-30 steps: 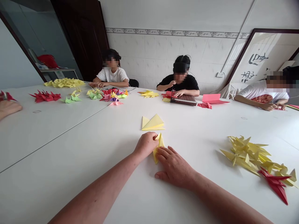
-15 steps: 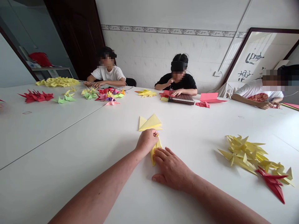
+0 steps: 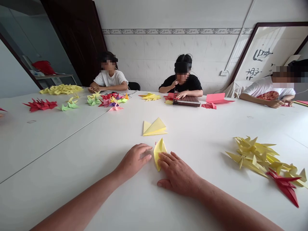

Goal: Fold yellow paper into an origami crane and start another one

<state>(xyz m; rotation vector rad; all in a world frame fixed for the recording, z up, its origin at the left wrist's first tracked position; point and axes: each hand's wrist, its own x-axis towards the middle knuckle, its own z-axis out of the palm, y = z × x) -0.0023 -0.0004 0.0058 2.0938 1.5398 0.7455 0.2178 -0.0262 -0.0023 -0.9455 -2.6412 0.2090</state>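
Note:
A folded piece of yellow origami paper (image 3: 158,148) lies on the white table, its pointed ends toward and away from me. The fingertips of my right hand (image 3: 176,175) rest flat on its right side, pressing it to the tabletop. To its left, my left hand (image 3: 134,160) hovers with thumb and fingers apart, holding nothing and close to the paper's edge. Just beyond lie folded yellow paper pieces (image 3: 155,127), overlapping in triangular shapes.
Yellow paper cranes (image 3: 257,154) and a red one (image 3: 285,186) are heaped on the right. Across the table (image 3: 96,199), co-workers sit, one with a paper trimmer (image 3: 187,100). Colourful folded cranes (image 3: 113,100) and a yellow pile (image 3: 61,89) lie at the far left.
My left hand has let go of the paper's far tip and drawn back to the left, its fingers opening. The paper now lies spread wider under my right hand, which stays put.

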